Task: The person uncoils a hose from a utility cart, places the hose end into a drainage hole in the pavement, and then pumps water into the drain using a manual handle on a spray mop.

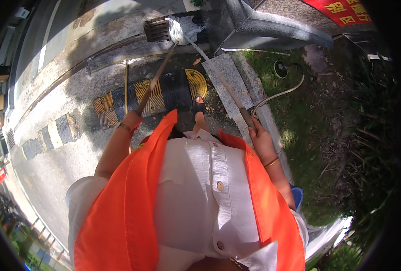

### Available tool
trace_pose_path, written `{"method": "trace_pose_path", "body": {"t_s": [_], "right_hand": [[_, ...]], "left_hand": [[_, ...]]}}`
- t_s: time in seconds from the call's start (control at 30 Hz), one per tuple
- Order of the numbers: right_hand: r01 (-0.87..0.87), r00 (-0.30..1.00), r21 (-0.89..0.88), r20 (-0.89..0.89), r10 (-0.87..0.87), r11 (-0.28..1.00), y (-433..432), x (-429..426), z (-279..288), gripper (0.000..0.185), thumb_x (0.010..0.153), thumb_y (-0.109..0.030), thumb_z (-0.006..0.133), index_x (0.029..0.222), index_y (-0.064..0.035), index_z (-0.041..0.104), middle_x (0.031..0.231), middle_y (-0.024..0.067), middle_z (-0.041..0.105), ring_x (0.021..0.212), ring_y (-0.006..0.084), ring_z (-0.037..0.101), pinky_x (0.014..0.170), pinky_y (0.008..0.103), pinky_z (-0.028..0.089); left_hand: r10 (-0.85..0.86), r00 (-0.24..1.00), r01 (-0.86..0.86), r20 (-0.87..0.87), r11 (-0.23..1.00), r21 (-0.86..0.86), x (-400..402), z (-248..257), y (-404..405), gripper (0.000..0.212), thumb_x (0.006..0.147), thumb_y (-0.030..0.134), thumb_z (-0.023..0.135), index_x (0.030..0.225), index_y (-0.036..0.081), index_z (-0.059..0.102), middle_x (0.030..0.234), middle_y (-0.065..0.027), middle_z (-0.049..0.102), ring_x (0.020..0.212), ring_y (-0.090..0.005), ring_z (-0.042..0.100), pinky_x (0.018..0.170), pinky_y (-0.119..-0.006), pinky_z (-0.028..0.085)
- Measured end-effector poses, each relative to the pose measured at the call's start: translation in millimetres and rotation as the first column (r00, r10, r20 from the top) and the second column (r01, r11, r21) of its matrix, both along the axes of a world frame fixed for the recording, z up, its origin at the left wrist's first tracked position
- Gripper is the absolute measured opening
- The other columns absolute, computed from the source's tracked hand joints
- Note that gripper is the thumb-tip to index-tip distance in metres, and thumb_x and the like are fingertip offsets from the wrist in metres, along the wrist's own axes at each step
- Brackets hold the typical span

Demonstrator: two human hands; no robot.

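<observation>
My left hand [131, 121] is closed around the wooden handle [156, 78] of a string mop. The white mop head [176, 31] rests over a dark drain grate [157, 29] at the kerb. My right hand [262, 138] grips the end of a hose [247, 118], its tube [280, 96] curving away over the grass. From that end a stream of water [222, 78] runs toward the mop head and splashes beside it. Close to my left wrist stands a thin yellow pole [126, 86] with a crossbar at its far end; whether I hold it is unclear.
A black-and-yellow speed bump [148, 96] crosses the pavement before my foot [199, 105]. Stone slabs [225, 79] edge the grass [281, 111] on my right. A grey stone pillar base [264, 32] stands ahead. Part of a blue container [297, 195] shows behind my right arm.
</observation>
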State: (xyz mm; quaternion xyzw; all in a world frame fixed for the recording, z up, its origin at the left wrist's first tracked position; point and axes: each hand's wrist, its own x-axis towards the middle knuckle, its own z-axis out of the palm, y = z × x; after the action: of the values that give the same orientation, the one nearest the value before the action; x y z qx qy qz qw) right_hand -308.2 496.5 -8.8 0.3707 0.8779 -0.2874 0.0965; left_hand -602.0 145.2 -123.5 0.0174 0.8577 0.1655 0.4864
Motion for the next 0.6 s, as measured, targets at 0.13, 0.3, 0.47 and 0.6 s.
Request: {"method": "trace_pose_path", "body": {"t_s": [0.13,0.3,0.47,0.6], "right_hand": [[0.108,0.994,-0.047,0.027,-0.107,0.993,1.3,-3.2,7.4,0.041,0.082,-0.028,0.052,0.121,-0.0194,0.046,0.08,0.0204,0.06,0.076,0.0362,0.058,0.066,0.0413,0.046],[0.065,0.997,0.007,-0.048,-0.064,0.998,-4.6,8.7,-1.5,0.041,0.082,-0.029,0.052,0.121,-0.02,0.046,0.081,0.0204,0.06,0.077,0.0362,0.058,0.067,0.0419,0.046],[-0.011,0.999,0.03,0.042,0.01,0.999,-19.7,3.6,4.0,0.04,0.082,-0.03,0.052,0.121,-0.0215,0.046,0.082,0.0198,0.06,0.079,0.0361,0.058,0.067,0.0423,0.046],[-0.03,0.999,0.055,-0.022,0.032,0.998,-19.6,13.4,0.1,0.04,0.082,-0.03,0.052,0.121,-0.0208,0.046,0.082,0.0199,0.06,0.079,0.036,0.057,0.068,0.042,0.046]], "left_hand": [[0.249,0.939,-0.304,0.237,0.923,0.235,25.2,5.9,-18.6,0.013,0.073,0.011,0.056,0.072,-0.001,0.051,0.052,-0.0067,0.05,0.039,-0.0152,0.046,0.035,-0.028,0.037],[0.534,0.609,-0.748,0.586,0.633,0.201,61.1,-8.1,-34.6,0.013,0.075,0.011,0.055,0.066,0.006,0.048,0.052,-0.0029,0.047,0.04,-0.0126,0.043,0.037,-0.026,0.037],[0.497,0.373,-0.859,0.784,0.503,0.09,60.5,-51.7,-32.7,0.013,0.077,0.011,0.057,0.07,0.006,0.046,0.055,-0.0016,0.046,0.043,-0.0127,0.045,0.04,-0.026,0.04],[0.522,0.427,-0.806,0.739,0.591,0.048,51.7,-37.6,-20.0,0.013,0.076,0.01,0.057,0.071,0.006,0.046,0.054,-0.0019,0.046,0.044,-0.0123,0.044,0.04,-0.026,0.039]]}}
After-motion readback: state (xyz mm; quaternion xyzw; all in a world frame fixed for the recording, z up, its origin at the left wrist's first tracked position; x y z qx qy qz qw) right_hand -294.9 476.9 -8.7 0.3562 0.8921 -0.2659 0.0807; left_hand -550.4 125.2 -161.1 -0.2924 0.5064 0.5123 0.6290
